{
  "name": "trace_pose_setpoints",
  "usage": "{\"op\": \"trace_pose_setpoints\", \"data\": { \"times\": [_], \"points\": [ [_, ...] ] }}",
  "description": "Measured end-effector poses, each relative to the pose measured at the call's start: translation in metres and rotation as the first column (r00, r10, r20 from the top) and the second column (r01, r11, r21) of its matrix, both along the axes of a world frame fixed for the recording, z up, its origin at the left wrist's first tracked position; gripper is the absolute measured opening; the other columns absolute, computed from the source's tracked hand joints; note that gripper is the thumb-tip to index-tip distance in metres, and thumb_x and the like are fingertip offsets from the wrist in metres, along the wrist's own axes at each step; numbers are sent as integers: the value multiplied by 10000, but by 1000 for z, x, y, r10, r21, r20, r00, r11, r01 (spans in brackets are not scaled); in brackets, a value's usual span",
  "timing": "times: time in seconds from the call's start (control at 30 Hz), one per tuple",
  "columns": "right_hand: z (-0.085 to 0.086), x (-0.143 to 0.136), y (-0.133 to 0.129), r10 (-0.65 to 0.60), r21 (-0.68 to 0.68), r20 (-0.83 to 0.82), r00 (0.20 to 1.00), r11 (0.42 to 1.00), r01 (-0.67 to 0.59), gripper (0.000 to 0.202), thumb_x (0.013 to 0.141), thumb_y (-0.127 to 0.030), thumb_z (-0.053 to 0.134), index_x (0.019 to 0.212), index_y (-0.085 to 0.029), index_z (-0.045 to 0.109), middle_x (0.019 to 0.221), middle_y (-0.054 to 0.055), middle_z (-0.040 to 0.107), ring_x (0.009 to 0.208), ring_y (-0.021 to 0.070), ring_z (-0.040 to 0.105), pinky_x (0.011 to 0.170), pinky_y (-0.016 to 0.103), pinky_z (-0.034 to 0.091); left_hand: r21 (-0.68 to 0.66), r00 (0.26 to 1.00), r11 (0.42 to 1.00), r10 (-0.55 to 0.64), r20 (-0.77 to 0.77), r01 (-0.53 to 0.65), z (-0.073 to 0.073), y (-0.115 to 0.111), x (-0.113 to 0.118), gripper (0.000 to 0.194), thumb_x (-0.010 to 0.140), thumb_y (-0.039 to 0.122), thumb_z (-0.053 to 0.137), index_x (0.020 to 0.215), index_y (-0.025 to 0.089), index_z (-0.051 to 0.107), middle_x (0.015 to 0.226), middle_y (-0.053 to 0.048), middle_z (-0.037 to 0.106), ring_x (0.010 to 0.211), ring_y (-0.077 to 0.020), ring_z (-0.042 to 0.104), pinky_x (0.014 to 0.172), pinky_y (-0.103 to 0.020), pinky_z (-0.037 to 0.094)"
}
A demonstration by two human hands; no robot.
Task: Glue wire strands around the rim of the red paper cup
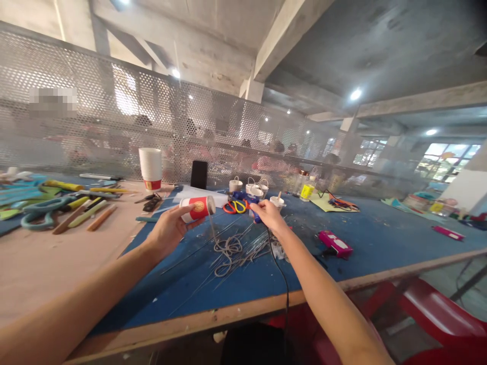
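Observation:
My left hand [169, 228] grips a red and white paper cup [198, 208], tipped on its side with its end toward the right. A grey cord [228, 247] hangs from that end and lies in loose loops on the blue tabletop. In my right hand [271, 215] is a blue hot glue gun [257, 218], its black cable [281, 276] running down over the table's front edge. The gun's front is partly hidden among scissors with red and yellow handles [239, 206]. Thin grey sticks [254, 248] are scattered below both hands.
Behind the hands stand small white cups [235, 185], a phone [199, 175] and a stack of paper cups [150, 170]. Large scissors [41, 213] and tools lie left. A magenta box-shaped item [335, 244] and a yellow-labelled bottle [307, 189] are right. A perforated screen [160, 111] borders the table.

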State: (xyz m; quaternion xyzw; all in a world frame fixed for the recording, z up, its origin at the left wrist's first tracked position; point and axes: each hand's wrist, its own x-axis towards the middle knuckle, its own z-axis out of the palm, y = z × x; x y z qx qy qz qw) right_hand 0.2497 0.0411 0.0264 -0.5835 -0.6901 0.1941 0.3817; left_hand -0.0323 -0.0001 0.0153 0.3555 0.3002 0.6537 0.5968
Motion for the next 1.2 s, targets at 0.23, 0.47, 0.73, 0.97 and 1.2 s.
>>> {"op": "trace_pose_setpoints", "data": {
  "times": [0.23, 0.47, 0.73, 0.97, 1.2],
  "points": [
    [0, -16, -22, 323, 102, -660, 679, 933, -345, 466, 809, -586, 747, 1060, -218, 610, 820, -23, 650, 629, 125, 667, 589, 249, 572, -22, 998, 998, -66, -8, 65, 0, -5, 1, 197, 796, 106, 722, 991, 104, 748, 979, -120, 818, 848, -240, 780, 811, -370, 662],
    [-3, -32, -42, 410, 189, -557, 722, 909, -371, 287, 874, -450, 720, 958, -194, 622, 590, -62, 575, 483, 87, 489, 477, 211, 411, -45, 994, 995, -92, -58, 89, -7, -3, 1, 234, 845, 151, 733, 1075, 121, 757, 1114, -126, 798, 894, -230, 776, 811, -331, 660],
    [-11, -37, -45, 387, 163, -429, 816, 922, -351, 305, 885, -488, 668, 885, -183, 659, 572, -62, 502, 507, 103, 463, 543, 244, 436, -87, 994, 991, -108, -30, 105, -3, -7, 4, 252, 851, 151, 730, 1102, 140, 750, 1117, -122, 796, 859, -220, 778, 776, -325, 660],
    [-17, -37, -54, 337, 294, -98, 936, 909, -297, 350, 941, -521, 628, 1008, -186, 702, 748, 29, 703, 678, 176, 663, 680, 273, 517, -116, 996, 990, -81, -23, 78, 2, -8, 2, 232, 853, 164, 733, 1082, 138, 754, 1026, -112, 811, 716, -200, 762, 660, -304, 656],
    [-23, -38, -57, 259, 394, 153, 954, 869, -299, 380, 982, -579, 572, 930, -212, 658, 767, 25, 713, 679, 174, 655, 635, 248, 448, -125, 999, 991, -41, -21, 38, 1, -6, 1, 187, 864, 136, 718, 1048, 116, 746, 955, -105, 815, 692, -176, 759, 633, -260, 641]
  ]
}}
